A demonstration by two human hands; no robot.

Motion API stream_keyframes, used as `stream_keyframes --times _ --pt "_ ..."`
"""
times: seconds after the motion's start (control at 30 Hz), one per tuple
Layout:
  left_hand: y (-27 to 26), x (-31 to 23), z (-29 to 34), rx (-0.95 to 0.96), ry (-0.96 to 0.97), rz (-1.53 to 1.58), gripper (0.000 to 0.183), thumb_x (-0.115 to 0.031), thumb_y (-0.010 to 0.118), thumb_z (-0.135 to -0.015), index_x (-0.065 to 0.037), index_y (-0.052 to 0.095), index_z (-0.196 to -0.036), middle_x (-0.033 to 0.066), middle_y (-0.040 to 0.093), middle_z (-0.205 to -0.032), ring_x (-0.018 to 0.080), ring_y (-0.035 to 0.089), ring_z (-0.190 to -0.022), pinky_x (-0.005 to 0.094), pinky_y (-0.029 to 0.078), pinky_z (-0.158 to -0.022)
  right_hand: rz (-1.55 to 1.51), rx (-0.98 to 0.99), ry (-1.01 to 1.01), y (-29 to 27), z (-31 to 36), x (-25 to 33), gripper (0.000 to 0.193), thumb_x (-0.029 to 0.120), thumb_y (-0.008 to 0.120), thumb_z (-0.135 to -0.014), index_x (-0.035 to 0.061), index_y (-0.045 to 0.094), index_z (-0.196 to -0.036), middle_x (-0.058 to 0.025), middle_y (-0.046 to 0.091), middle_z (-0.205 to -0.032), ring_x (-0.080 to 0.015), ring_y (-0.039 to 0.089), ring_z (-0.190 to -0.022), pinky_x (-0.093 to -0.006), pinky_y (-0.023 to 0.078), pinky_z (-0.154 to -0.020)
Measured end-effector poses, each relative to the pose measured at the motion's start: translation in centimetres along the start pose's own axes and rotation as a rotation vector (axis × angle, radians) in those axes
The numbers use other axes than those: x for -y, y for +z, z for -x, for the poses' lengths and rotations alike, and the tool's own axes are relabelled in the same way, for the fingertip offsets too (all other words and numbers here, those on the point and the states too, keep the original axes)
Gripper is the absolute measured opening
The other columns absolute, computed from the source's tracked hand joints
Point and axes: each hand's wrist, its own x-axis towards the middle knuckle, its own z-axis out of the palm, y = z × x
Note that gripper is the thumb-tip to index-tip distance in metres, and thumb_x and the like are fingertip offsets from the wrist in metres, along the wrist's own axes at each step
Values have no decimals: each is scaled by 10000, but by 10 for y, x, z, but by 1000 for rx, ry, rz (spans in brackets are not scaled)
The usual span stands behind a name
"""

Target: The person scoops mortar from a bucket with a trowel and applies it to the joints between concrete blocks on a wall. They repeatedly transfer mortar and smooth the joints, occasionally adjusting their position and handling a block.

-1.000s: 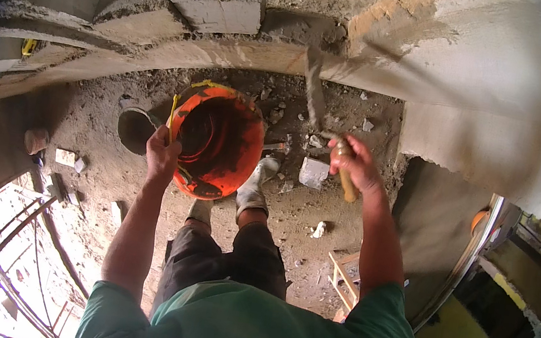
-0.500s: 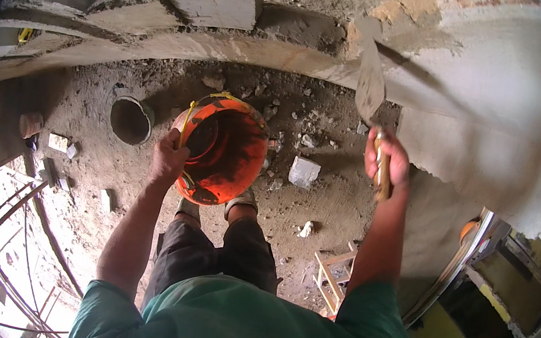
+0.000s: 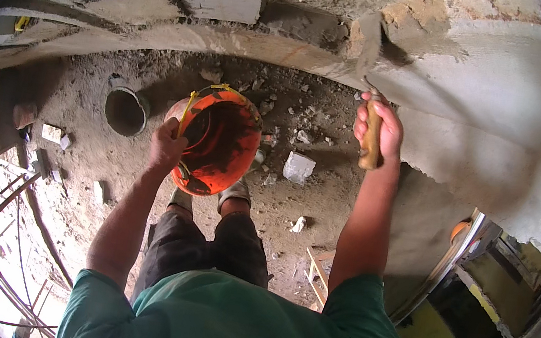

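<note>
The left hand [image 3: 168,148] pinches the rim beside the yellow handle [image 3: 187,114] of a tilted orange bucket [image 3: 221,152] over the person's feet [image 3: 236,193]; stiff, smeared and probably light, it seems best held there. Farther out, the right arm reaches forward, its hand [image 3: 389,127] wrapped around a rigid trowel [image 3: 370,48], blade pointing toward the wall [image 3: 504,84].

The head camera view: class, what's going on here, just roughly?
A person's left hand grips an orange bucket at its side, mouth facing the camera. The right hand holds a trowel by its wooden handle, blade up by the wall; whether it touches is unclear. Rubble lies on the floor.
</note>
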Motion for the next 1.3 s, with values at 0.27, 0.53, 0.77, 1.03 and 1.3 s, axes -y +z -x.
stream_keyframes --times 0.27,0.53,0.77,1.03,1.3 --pt "-8 8 -1 16 -34 -53 120 -49 572 -682 -43 454 -706 12 383 -637 113 388 -624 321 358 -555 81 2 -55 14 74 -9 340 246 534 -897 31 502 -1159 -67 538 -753 -129 523 -531 -280 467 -445" --pt "-14 -25 -17 -19 15 -62 157 -92 576 -689 -19 438 -713 47 398 -641 156 400 -623 356 373 -573 1274 -29 50 62 115 -67 358 159 635 -846 30 530 -1162 -127 593 -801 -247 628 -685 -388 521 -645" --pt "-14 -48 -44 97 142 -38 139 -32 556 -711 -32 572 -849 -40 472 -707 60 434 -661 247 369 -578 1779 49 -110 101 67 -128 285 121 582 -838 24 550 -1105 -178 647 -928 -368 673 -848 -455 555 -706" --pt "1 -101 -26 126 299 -182 112 -6 573 -698 -49 472 -716 -31 392 -647 65 344 -621 269 321 -534 2151 -112 -221 151 -4 -213 165 167 612 -786 44 681 -870 -179 661 -864 -251 692 -747 -356 550 -549" --pt "-25 -108 -19 202 347 14 62 25 533 -690 -20 527 -731 -31 478 -697 59 403 -671 243 356 -586 1620 169 -220 153 32 -213 144 119 576 -777 55 678 -856 -171 684 -775 -335 681 -643 -465 559 -584"
